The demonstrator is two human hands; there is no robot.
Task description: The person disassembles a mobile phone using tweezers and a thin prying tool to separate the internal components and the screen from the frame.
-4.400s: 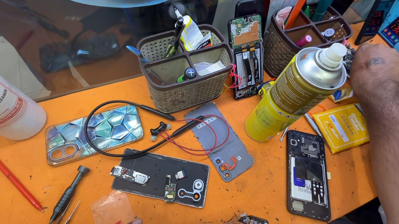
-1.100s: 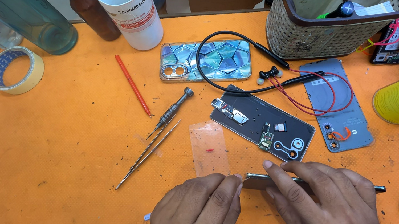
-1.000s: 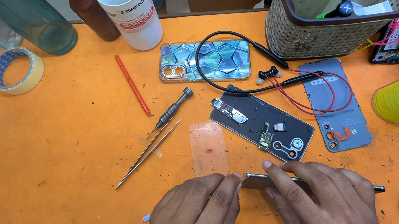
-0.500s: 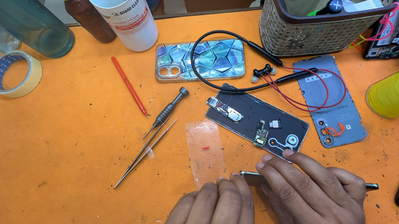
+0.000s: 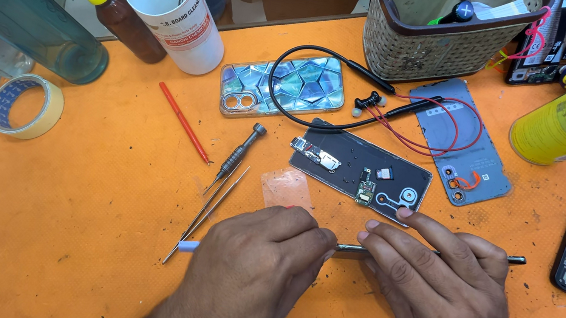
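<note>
Pressing down w/ both hands: left hand [image 5: 257, 270] curled, fingertips shut on a thin phone frame [image 5: 436, 252] lying edge-on near the table [image 5: 58, 221] front edge; right hand [image 5: 445, 286] flat over it, fingers spread, pinning it. Looks like a separating step; next needs steady hold, careful prying. Frame mostly hidden, dark metal strip showing. Tweezers [image 5: 209, 212] & screwdriver [image 5: 237, 155] just left.
</note>
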